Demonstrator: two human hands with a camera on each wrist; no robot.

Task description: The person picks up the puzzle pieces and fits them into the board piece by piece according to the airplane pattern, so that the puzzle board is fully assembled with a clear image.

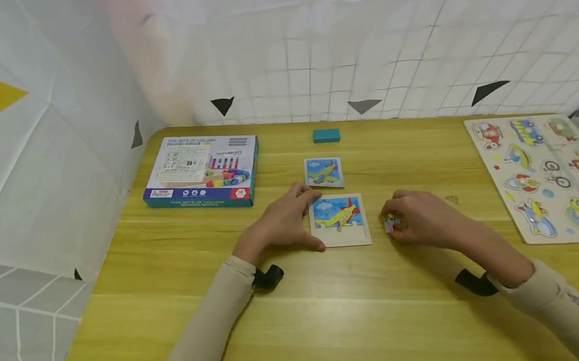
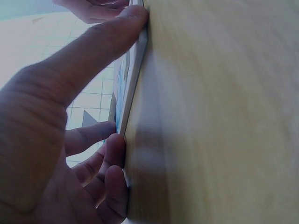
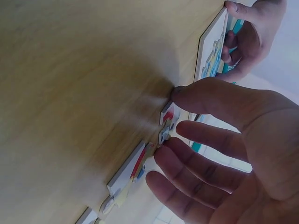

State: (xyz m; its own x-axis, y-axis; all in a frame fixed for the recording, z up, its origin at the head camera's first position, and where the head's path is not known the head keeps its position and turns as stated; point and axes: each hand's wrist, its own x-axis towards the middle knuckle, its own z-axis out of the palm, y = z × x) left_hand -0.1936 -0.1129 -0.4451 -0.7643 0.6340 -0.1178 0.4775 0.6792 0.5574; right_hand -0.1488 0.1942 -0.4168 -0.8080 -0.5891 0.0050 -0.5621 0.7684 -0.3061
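Note:
A square puzzle board (image 1: 352,234) lies on the table, its upper part filled with a yellow airplane picture and its lower strip bare wood. My left hand (image 1: 285,218) holds it by the left side, thumb at the near corner and fingers at the far one. To the right of the board, my right hand (image 1: 425,217) pinches a small puzzle piece (image 1: 388,225) between thumb and fingertips. In the right wrist view, that piece (image 3: 168,113) shows white and red, and other pieces (image 3: 127,173) lie beside the fingers. Behind the board is an airplane picture card (image 1: 324,173).
A boxed bead set (image 1: 201,172) sits at the back left. A teal block (image 1: 326,135) stands behind the card. At the right lies a large wooden board (image 1: 558,174) with vehicle pictures. White patterned cloth hangs behind the table.

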